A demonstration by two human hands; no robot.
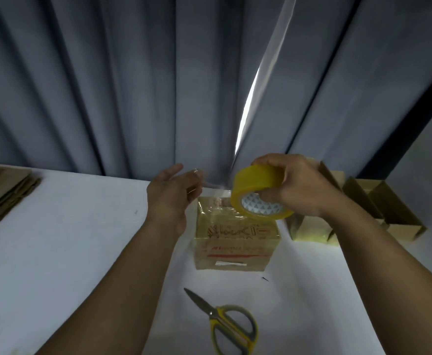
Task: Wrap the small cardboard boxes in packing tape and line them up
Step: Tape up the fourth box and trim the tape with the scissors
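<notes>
The small box [235, 242] sits on the white table [69, 252], shiny with tape. Just above its far right corner, the right hand [294, 185] grips the yellow tape roll [253, 183]. A clear strip [215, 185] runs from the roll to the left hand [171, 193], whose fingers are loose, above the box's far left corner. Scissors [230, 326] lie in front of the box. More boxes [389, 208] stand to its right.

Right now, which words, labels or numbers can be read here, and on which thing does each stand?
Nothing can be read with certainty.
On the small tape-wrapped brown cardboard box: red printed lines, too blurred to read.
On the yellow packing tape roll: triangle pattern on its white core, no words.
</notes>
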